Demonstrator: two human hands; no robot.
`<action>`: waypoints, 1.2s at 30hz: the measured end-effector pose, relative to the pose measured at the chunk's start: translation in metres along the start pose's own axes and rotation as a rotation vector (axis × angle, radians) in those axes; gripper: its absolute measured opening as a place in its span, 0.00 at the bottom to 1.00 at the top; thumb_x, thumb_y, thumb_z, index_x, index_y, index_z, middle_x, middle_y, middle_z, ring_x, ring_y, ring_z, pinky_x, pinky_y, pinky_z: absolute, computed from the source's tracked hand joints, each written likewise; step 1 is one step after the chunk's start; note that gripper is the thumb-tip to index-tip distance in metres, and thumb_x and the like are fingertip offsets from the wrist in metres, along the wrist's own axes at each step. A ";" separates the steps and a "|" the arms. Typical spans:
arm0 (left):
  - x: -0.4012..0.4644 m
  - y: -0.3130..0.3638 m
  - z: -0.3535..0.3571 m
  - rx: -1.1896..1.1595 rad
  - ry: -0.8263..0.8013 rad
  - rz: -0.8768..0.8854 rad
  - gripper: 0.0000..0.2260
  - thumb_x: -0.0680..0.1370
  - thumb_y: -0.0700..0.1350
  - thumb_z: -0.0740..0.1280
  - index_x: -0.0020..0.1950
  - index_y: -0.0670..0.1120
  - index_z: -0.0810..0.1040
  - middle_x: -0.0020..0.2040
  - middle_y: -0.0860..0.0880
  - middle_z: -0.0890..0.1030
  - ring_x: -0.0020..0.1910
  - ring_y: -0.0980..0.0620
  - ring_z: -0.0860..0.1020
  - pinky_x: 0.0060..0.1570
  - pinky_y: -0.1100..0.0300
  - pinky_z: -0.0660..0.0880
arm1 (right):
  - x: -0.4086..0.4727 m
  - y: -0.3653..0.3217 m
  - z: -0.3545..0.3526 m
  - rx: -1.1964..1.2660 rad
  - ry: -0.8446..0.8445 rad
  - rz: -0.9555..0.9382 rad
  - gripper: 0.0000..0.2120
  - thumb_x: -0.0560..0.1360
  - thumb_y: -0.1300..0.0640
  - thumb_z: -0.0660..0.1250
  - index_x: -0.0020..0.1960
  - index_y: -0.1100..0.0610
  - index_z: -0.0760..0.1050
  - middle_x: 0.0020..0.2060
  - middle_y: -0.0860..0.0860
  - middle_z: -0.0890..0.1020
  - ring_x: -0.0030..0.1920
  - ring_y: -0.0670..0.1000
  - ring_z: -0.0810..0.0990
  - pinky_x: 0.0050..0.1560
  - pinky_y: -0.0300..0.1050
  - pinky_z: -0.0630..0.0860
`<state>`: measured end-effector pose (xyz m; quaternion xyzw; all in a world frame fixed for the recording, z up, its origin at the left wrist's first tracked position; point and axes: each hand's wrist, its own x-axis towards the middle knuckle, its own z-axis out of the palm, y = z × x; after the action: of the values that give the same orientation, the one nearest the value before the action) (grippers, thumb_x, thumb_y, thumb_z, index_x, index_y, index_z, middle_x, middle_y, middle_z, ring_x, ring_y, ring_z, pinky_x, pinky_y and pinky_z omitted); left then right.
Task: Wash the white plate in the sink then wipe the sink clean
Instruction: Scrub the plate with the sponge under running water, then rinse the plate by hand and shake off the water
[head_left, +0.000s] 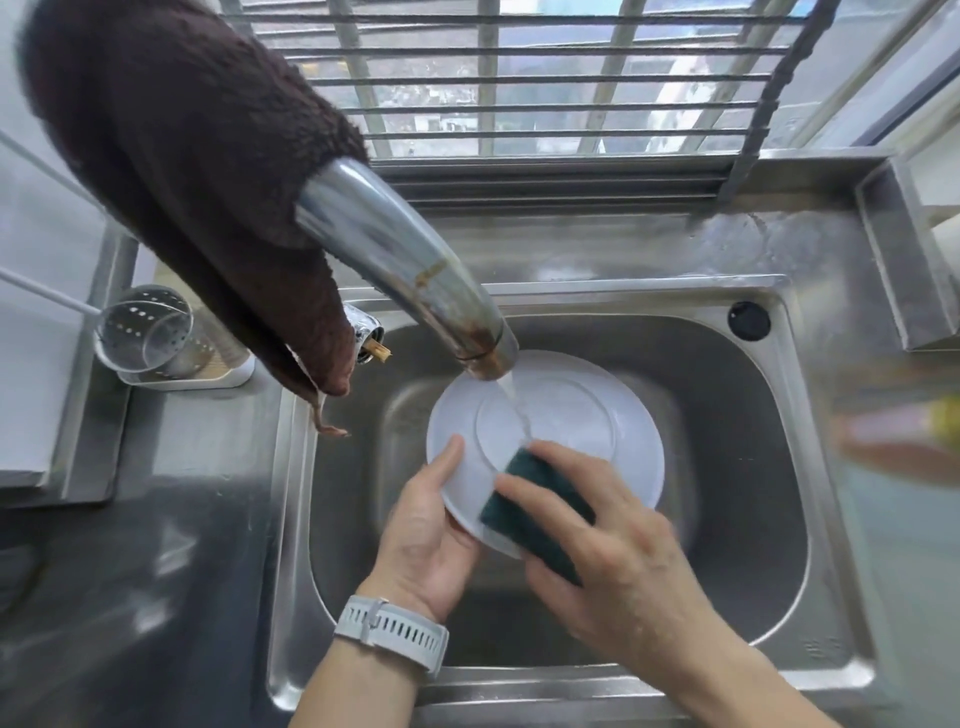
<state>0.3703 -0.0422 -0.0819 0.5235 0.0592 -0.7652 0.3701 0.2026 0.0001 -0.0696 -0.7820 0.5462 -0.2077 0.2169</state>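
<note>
A white plate (571, 426) is held tilted over the steel sink (727, 467), its underside with the foot ring facing me. My left hand (426, 535) grips its near left rim, thumb lying on the plate. My right hand (608, 545) holds a dark green sponge (530, 504) pressed against the plate's near edge. Water runs from the chrome tap (405, 270) onto the plate just above the sponge. A white watch band sits on my left wrist.
A brown fleece cloth (182, 156) hangs over the tap at upper left. A perforated metal holder (150, 332) stands on the left counter. A blurred bottle (898, 436) lies at the right edge. A barred window (545, 78) runs behind the sink.
</note>
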 end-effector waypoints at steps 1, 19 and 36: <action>0.001 -0.001 0.001 0.025 0.018 0.057 0.19 0.83 0.49 0.64 0.69 0.40 0.77 0.61 0.37 0.84 0.62 0.40 0.82 0.67 0.42 0.74 | -0.002 0.008 -0.004 0.017 0.009 0.063 0.27 0.68 0.56 0.74 0.67 0.49 0.78 0.69 0.51 0.74 0.66 0.52 0.77 0.61 0.46 0.79; -0.020 -0.019 -0.001 0.687 0.084 0.589 0.08 0.82 0.48 0.68 0.59 0.53 0.83 0.51 0.53 0.88 0.53 0.50 0.85 0.50 0.53 0.83 | 0.055 0.125 0.049 -0.201 -0.063 0.704 0.24 0.75 0.53 0.69 0.69 0.55 0.70 0.62 0.62 0.71 0.58 0.66 0.74 0.54 0.57 0.75; -0.017 -0.051 -0.028 1.918 -0.125 0.956 0.22 0.81 0.63 0.59 0.73 0.60 0.75 0.72 0.58 0.77 0.68 0.60 0.77 0.54 0.60 0.82 | 0.040 0.042 -0.002 0.748 -0.082 0.999 0.08 0.79 0.58 0.62 0.53 0.54 0.80 0.44 0.53 0.85 0.47 0.56 0.84 0.40 0.50 0.81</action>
<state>0.3628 0.0167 -0.0954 0.5244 -0.7964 -0.2935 0.0682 0.1820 -0.0509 -0.0881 -0.3107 0.7274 -0.2283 0.5676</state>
